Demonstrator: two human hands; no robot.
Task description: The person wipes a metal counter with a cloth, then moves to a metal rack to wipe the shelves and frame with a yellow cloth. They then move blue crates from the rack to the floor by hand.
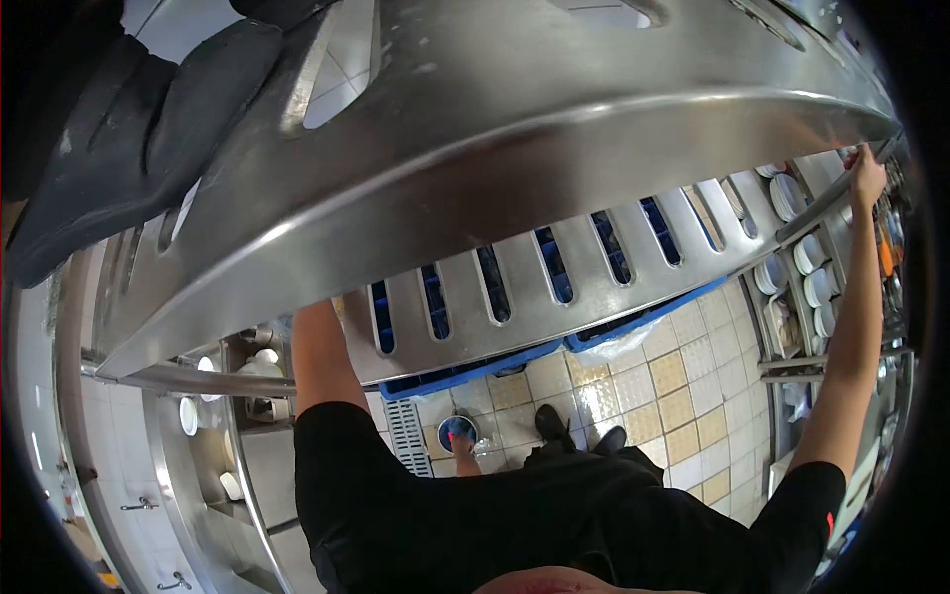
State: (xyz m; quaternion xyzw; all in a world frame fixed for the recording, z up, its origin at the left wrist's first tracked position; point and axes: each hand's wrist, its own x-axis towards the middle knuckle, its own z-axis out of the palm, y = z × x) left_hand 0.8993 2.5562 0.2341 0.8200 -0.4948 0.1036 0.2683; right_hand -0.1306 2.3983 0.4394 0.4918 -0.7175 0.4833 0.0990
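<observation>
My right arm reaches out to the far right, where my right hand (868,178) is closed at the end of a slotted steel shelf (554,148), close to a round metal rail (816,213). My left forearm (325,346) goes up behind the shelf's front edge. That edge hides the left hand and its fingers. A bulky black thing (158,129), like a rubber glove or a shoe, lies over the upper left of the shelf. Whether anything is inside it cannot be told.
A lower slotted shelf (465,346) stands over blue crates (633,322). Racks on the right hold stacked white dishes (787,198), and a left counter bears white containers (188,416). Another person's forearm (465,463) dips into a bucket (470,424) beside a floor drain (408,436).
</observation>
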